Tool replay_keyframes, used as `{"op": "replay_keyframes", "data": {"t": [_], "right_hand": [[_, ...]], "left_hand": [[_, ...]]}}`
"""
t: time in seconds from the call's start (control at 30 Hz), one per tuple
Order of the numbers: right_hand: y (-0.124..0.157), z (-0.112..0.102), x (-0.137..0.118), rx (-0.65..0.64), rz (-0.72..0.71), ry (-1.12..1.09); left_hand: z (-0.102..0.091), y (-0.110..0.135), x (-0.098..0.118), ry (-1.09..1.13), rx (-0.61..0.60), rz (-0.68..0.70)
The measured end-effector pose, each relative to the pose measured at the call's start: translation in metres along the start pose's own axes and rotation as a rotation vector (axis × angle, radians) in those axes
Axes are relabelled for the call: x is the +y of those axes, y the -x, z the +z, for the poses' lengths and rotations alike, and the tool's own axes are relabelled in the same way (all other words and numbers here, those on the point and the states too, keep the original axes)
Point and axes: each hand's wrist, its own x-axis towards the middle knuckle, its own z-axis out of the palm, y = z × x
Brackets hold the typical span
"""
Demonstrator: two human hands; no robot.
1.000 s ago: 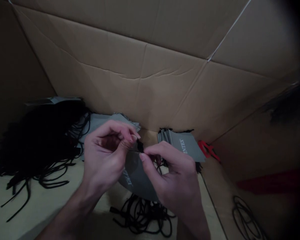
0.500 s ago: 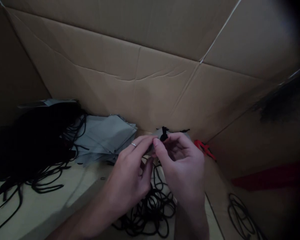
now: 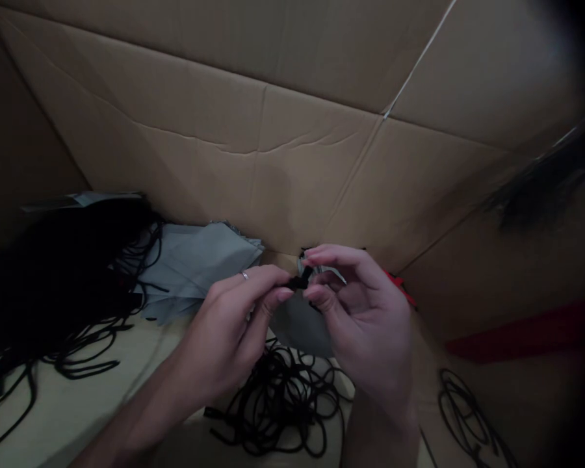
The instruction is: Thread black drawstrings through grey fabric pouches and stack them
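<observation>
Black cord end (image 3: 298, 282): pinched at the fingertips of the left hand (image 3: 229, 318), its tip pointing toward the right hand (image 3: 365, 318). Left grip closed on it, with a ring (image 3: 244, 275) on one finger. Right hand half open, fingers curled, thumb and forefinger parted around a pale fabric edge (image 3: 319, 270) just beside the cord end (whether it has hold of that edge cannot be told from this angle).

Grey bag (image 3: 303, 328) directly under the hands, partly hidden by them. No print legible on it in this light. Below that, a loose coil of black cord (image 3: 277, 409) on a pale surface (image 3: 82, 364).

To the left, a stack of grey bags (image 3: 199, 266), touching a dense tangled bundle of black cords (image 3: 53, 279); some strands trail forward across the pale surface. To the right, a red object (image 3: 400, 288) sticks out from behind the right hand, mostly hidden. A second, smaller coil of black cord (image 3: 468, 409) lies on the cardboard at lower right.

Farthest: creased walls of a large cardboard box (image 3: 273, 162) enclose all of this, with the bags and cords inside. On the right wall, a red strip (image 3: 517, 344) and a dark tuft (image 3: 536, 188), too dim to identify.
</observation>
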Motion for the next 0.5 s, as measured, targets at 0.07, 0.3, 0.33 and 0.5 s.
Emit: {"op": "replay_keyframes", "data": {"t": [0.07, 0.3, 0.33, 0.5], "right_hand": [[-0.0009, 0.0002, -0.0012, -0.025, 0.018, -0.045], [0.0016, 0.0017, -0.0067, 0.016, -0.001, -0.05], [0.0024, 0.0017, -0.0067, 0.027, -0.006, -0.041], [0.0056, -0.0015, -0.0049, 0.036, -0.035, 0.038]], "left_hand": [[-0.0012, -0.0003, 0.0008, 0.03, -0.008, -0.01], [-0.0031, 0.0002, 0.0008, 0.098, -0.075, -0.073], [-0.0034, -0.0001, 0.0003, 0.103, -0.072, -0.073], [-0.0061, -0.0019, -0.0014, 0.069, -0.049, -0.039]]}}
